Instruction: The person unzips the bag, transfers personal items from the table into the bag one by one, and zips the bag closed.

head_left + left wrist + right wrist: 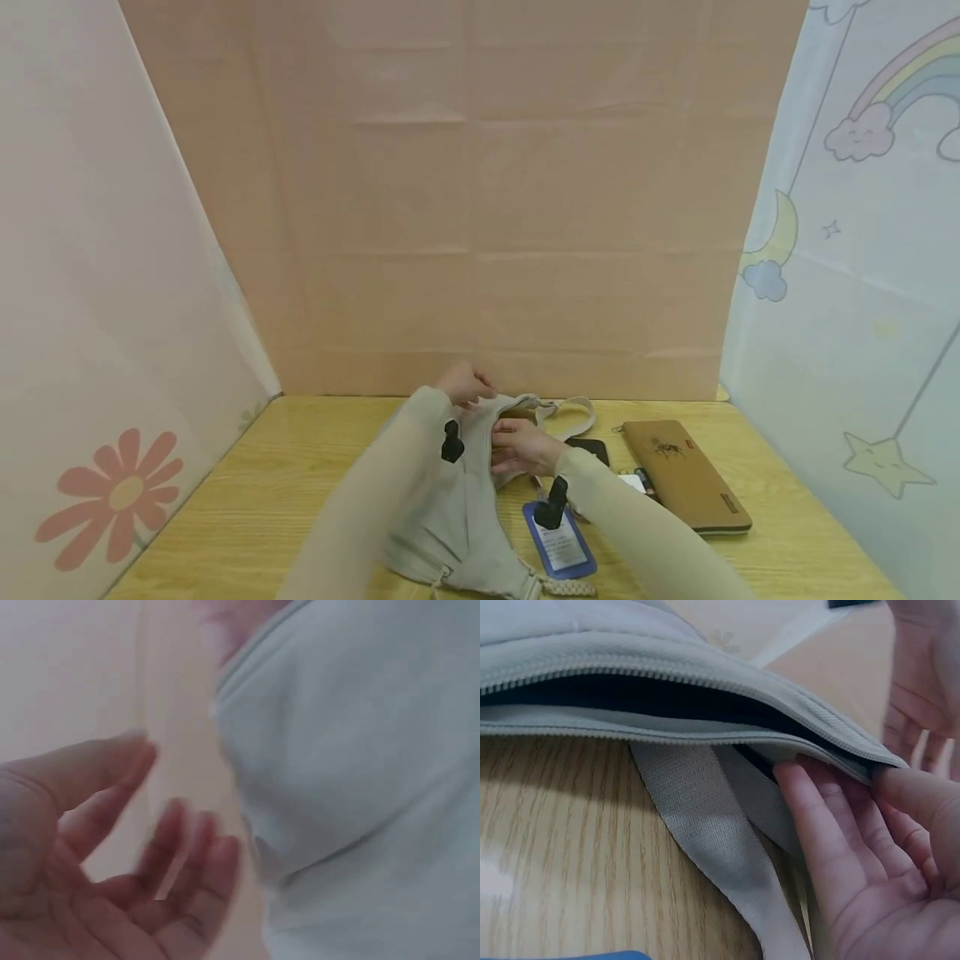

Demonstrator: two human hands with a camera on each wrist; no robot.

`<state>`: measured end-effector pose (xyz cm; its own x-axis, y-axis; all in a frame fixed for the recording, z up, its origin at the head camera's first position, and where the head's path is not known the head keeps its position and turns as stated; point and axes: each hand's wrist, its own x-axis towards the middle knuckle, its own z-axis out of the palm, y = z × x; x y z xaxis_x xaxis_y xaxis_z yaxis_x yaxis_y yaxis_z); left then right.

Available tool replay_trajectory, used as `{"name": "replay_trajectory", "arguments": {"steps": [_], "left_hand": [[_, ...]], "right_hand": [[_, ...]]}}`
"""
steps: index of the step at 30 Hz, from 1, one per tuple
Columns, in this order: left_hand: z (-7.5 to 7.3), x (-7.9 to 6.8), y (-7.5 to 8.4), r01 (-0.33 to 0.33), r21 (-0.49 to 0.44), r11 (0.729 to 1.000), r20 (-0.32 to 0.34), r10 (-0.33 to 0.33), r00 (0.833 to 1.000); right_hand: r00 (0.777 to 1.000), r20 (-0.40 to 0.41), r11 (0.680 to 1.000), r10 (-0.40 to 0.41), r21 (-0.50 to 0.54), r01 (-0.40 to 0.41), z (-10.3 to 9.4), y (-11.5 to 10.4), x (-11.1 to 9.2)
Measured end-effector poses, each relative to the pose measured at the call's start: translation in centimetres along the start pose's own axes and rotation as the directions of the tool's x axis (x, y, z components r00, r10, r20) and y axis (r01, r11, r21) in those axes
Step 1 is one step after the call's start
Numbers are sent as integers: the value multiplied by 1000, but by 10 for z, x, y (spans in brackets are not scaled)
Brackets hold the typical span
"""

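A light grey fabric bag (pixel 450 517) lies on the wooden table in the head view. In the right wrist view its long zipper (pixel 697 738) gapes, showing a dark inside, and a woven strap (pixel 705 802) hangs below. My right hand (pixel 525 447) grips the bag's edge near the zipper's end, thumb above and fingers underneath. At the bag's far side is my left hand (pixel 465 383). The left wrist view shows that hand's fingers (pixel 214 877) blurred, loosely bent and apart from the cloth. What lies inside the bag is hidden.
Right of the bag lie a blue-framed card holder (pixel 581 572), a black flat object (pixel 597 450), a small white item (pixel 632 482) and a brown zipped case (pixel 678 479). A backdrop (pixel 465 208) closes the table's far side.
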<state>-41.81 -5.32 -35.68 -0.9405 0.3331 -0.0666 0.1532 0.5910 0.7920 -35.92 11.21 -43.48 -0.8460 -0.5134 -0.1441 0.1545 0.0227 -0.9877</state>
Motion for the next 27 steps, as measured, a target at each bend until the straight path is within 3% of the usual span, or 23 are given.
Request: {"name": "replay_trajectory", "arguments": {"steps": [2,5,17,23,27], "left_hand": [[5,-10,0,29,33,999,82,-31,996],[12,-19,-1,39,38,999,132,-44,990],[20,-27,-2,40,7,999,153,-41,987],[15,-30,-2,13,19,1000,170,-16,985],[8,-28,-7,-27,-1,1000,193,27,981]], "right_hand": [[1000,-2,1000,5,-2,-5,-2,1,-1],[1000,4,1000,5,-3,-5,-5,1,-2],[1000,13,1000,4,21,-4,-6,3,-3],[1000,19,1000,12,4,-12,-10,6,-4],[998,-34,998,56,-12,-57,-14,9,-6]]}}
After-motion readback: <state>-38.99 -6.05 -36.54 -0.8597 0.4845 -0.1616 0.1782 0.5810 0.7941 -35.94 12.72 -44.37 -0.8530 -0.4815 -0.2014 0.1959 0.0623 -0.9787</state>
